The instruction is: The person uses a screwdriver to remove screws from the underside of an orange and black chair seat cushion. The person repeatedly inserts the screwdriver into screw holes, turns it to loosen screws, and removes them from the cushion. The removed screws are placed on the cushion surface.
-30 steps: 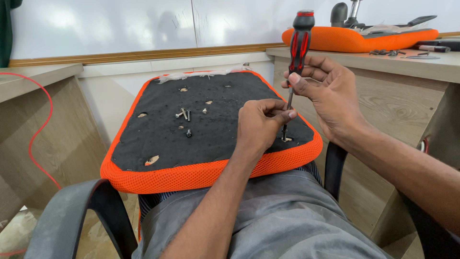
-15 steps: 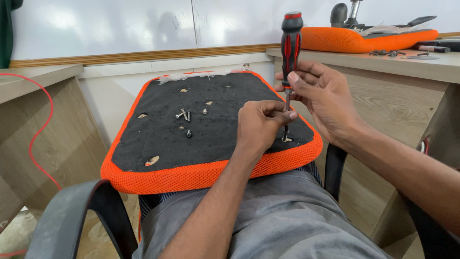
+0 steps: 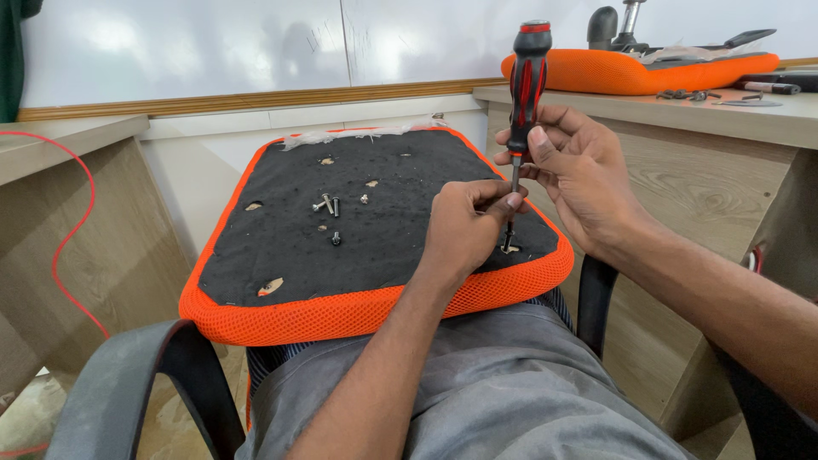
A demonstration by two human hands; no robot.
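Right fingers (image 3: 545, 140) wrapped round red-black screwdriver (image 3: 526, 85), upright, left fingers (image 3: 503, 200) pinching its steel shaft

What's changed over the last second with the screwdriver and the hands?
The screwdriver handle tipped left, then came back right, its red stripes turning in the right hand. The left hand kept pinching the shaft above the screw. The seat cushion and loose screws stayed put.
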